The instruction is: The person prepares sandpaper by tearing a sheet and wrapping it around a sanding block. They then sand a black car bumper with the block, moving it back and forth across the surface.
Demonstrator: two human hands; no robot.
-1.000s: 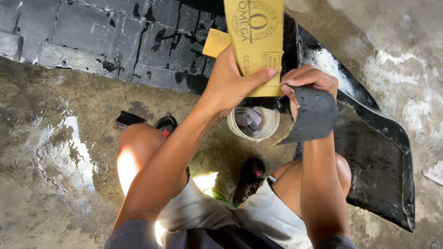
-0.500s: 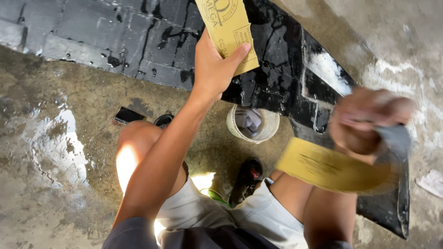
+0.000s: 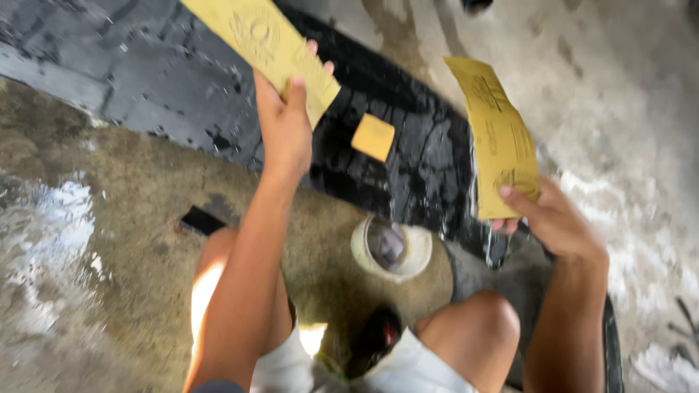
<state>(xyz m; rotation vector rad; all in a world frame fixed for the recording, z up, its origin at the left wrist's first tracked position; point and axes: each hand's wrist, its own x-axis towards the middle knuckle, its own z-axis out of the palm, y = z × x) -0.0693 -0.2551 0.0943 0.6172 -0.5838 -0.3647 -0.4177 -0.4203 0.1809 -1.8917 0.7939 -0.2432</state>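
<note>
Strips of yellow sandpaper, one [image 3: 266,44] pinched in my left hand [image 3: 284,131], another [image 3: 499,142] gripped by my right hand [image 3: 557,222], both above wet black plastic panel [image 3: 145,80], small yellow square [image 3: 373,136] lying on it, white round tub [image 3: 389,249] just below, wet concrete floor [image 3: 87,240].

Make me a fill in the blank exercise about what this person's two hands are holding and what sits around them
1. Each hand holds a strip of ____ paper: the left hand one strip, the right hand another.
2. The small square piece lies on the wet ____ panel.
3. The round white container sits between the person's ____.

Missing words: yellow; black; knees
</note>
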